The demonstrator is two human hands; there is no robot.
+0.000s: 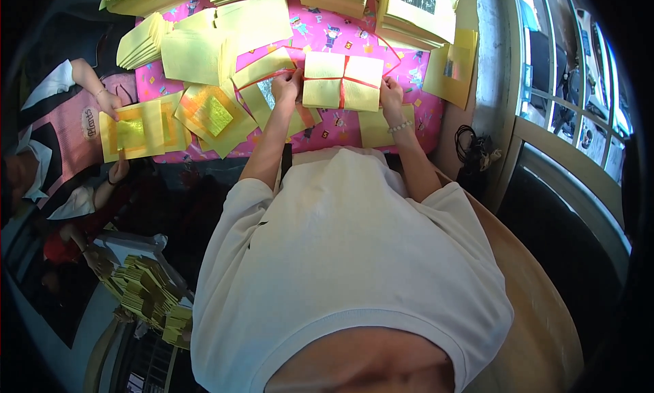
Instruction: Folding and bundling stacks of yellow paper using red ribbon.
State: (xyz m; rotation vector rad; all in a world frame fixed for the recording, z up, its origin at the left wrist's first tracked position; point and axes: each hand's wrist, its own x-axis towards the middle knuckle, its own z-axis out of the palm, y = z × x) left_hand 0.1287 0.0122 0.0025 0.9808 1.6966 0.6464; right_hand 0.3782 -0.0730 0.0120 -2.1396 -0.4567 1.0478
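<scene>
A bundle of yellow paper (pixel 327 93) sits on the pink table between my hands, with red string (pixel 343 86) crossing its top both ways. At its left edge my left hand (pixel 287 86) is closed in a pinch on the string, and a loose length trails off to the left. Against the right edge, my right hand (pixel 392 97), with a beaded bracelet at the wrist, has its fingers closed where the string comes off the bundle. A loose red loop arcs above that hand. The fingertips of both hands are partly hidden.
Stacks of yellow paper (pixel 259 25) line the far side of the pink patterned tablecloth (pixel 334 129). To my left, another person's hands (pixel 112 107) hold yellow sheets with orange and gold squares (pixel 131 135). Black cables (pixel 470 148) hang at right beside a window grille. Paper piles (pixel 146 291) lie lower left.
</scene>
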